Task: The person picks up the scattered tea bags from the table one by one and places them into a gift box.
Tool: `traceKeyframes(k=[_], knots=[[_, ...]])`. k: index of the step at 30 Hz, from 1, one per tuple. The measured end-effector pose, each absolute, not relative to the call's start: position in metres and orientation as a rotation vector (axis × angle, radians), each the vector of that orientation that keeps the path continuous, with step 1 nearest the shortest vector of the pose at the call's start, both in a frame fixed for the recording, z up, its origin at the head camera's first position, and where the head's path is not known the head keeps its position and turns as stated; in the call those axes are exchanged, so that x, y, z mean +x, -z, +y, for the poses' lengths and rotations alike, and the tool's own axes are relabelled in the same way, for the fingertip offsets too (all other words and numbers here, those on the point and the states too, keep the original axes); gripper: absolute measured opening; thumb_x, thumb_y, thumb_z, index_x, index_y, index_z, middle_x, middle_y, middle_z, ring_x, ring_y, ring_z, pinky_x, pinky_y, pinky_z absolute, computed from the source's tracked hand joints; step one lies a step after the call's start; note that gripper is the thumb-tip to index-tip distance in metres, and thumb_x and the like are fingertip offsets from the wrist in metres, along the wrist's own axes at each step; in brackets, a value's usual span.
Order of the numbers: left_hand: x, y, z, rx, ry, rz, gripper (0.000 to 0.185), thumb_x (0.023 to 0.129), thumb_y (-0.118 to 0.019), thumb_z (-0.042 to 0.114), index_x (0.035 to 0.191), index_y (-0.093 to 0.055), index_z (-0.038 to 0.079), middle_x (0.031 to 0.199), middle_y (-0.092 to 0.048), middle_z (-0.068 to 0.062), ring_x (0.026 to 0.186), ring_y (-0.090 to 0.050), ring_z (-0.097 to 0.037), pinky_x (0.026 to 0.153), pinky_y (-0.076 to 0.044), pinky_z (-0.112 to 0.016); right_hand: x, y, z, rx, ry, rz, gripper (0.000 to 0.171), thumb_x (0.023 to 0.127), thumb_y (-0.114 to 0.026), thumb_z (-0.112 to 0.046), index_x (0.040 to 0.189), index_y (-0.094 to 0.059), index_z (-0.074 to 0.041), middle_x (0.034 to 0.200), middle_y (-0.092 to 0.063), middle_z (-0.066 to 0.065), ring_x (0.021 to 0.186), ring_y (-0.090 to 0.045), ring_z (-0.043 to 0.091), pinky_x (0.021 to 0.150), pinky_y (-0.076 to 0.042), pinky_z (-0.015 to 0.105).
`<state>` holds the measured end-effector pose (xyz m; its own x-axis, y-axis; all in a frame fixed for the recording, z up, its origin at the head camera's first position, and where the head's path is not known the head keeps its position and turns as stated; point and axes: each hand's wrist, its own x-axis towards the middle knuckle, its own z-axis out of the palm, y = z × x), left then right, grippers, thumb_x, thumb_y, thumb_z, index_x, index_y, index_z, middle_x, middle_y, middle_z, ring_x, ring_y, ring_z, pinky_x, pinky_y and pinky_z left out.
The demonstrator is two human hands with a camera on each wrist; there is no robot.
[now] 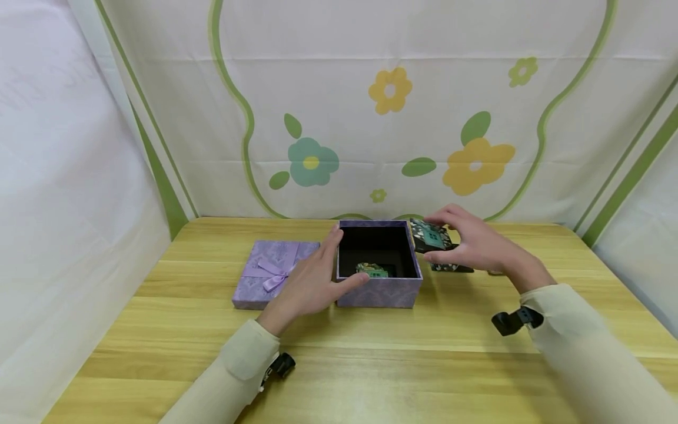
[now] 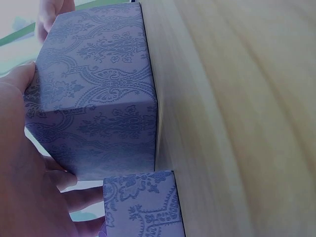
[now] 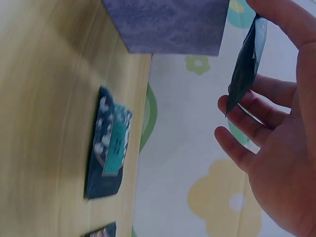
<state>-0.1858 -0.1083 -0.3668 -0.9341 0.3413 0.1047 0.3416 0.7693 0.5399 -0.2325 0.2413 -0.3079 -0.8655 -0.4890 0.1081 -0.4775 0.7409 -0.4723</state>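
Note:
A purple patterned box (image 1: 376, 292) stands upright with its top uncovered, showing a black inside. Within it lies a dark packet with a teal label (image 1: 376, 272), partly hidden by the front wall. My left hand (image 1: 309, 280) rests at the box's front left corner, thumb over the front rim and straight fingers along the left side. Just above the right rim, my right hand (image 1: 471, 244) pinches a similar flat packet (image 1: 428, 235) between thumb and fingers. The right wrist view shows this packet (image 3: 247, 61) edge-on.
Left of the box lies its purple lid (image 1: 254, 285) with a ribbon bow, partly behind my left hand. Another packet (image 3: 111, 148) lies on the wooden table (image 1: 413, 377) to the right, with a further one (image 3: 104, 231) beyond it. A flowered cloth (image 1: 344, 88) hangs behind.

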Motion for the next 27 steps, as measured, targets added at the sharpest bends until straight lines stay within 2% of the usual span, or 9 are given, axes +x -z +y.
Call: traceKeyframes(k=[3,5,8,15,16,21,27], knots=[[-0.186,0.367,-0.108,-0.571,0.902,-2.958,0.110,0.091,-0.049,0.089,0.173,-0.003,0.032,0.180,0.000,0.015,0.086,-0.069,-0.022,0.060,-0.046,-0.037,-0.235,0.305,0.232,-0.834,0.784,2.904,0.078,0.090,-0.083,-0.050,0.154,-0.055,-0.015,0.144,-0.054,0.006,0.134,-0.054,0.029,0.112,-0.043,0.061],[-0.186,0.367,-0.108,-0.568,0.900,-2.959,0.110,0.091,-0.049,0.089,0.173,-0.003,0.032,0.180,0.000,0.015,0.091,-0.071,-0.024,0.065,-0.050,-0.040,-0.237,0.304,0.227,-0.858,0.781,2.897,0.077,0.091,-0.083,-0.048,0.154,-0.055,-0.015,0.145,-0.053,0.007,0.133,-0.054,0.029,0.112,-0.043,0.061],[-0.186,0.367,-0.108,-0.563,0.894,-2.960,0.111,0.090,-0.048,0.090,0.173,-0.003,0.032,0.180,-0.001,0.014,0.108,-0.073,-0.028,0.077,-0.056,-0.044,-0.240,0.302,0.218,-0.889,0.783,2.886,0.077,0.091,-0.083,-0.048,0.154,-0.055,-0.015,0.145,-0.053,0.008,0.133,-0.053,0.029,0.113,-0.042,0.061],[-0.185,0.365,-0.108,-0.559,0.899,-2.963,0.111,0.091,-0.050,0.089,0.173,-0.002,0.032,0.180,-0.002,0.014,0.115,-0.072,-0.031,0.083,-0.057,-0.048,-0.246,0.300,0.195,-0.952,0.767,2.866,0.082,0.089,-0.084,-0.050,0.154,-0.054,-0.011,0.145,-0.053,0.008,0.132,-0.054,0.028,0.113,-0.043,0.058],[-0.185,0.364,-0.108,-0.555,0.893,-2.963,0.111,0.090,-0.050,0.089,0.173,-0.003,0.032,0.180,-0.002,0.013,0.120,-0.071,-0.031,0.088,-0.058,-0.049,-0.247,0.300,0.192,-0.961,0.770,2.865,0.082,0.088,-0.085,-0.050,0.154,-0.055,-0.010,0.144,-0.053,0.008,0.132,-0.054,0.028,0.113,-0.043,0.057],[-0.185,0.363,-0.108,-0.548,0.898,-2.968,0.111,0.090,-0.050,0.089,0.173,-0.003,0.032,0.180,-0.004,0.013,0.121,-0.070,-0.032,0.095,-0.057,-0.054,-0.249,0.302,0.175,-1.007,0.755,2.857,0.082,0.086,-0.087,-0.051,0.151,-0.057,-0.011,0.142,-0.055,0.007,0.130,-0.056,0.027,0.113,-0.046,0.054],[-0.185,0.364,-0.109,-0.535,0.901,-2.973,0.111,0.090,-0.050,0.089,0.173,-0.002,0.033,0.180,-0.005,0.014,0.116,-0.071,-0.031,0.094,-0.057,-0.053,-0.252,0.309,0.162,-1.057,0.721,2.862,0.080,0.085,-0.087,-0.052,0.148,-0.060,-0.011,0.138,-0.057,0.007,0.124,-0.059,0.026,0.109,-0.049,0.052]])
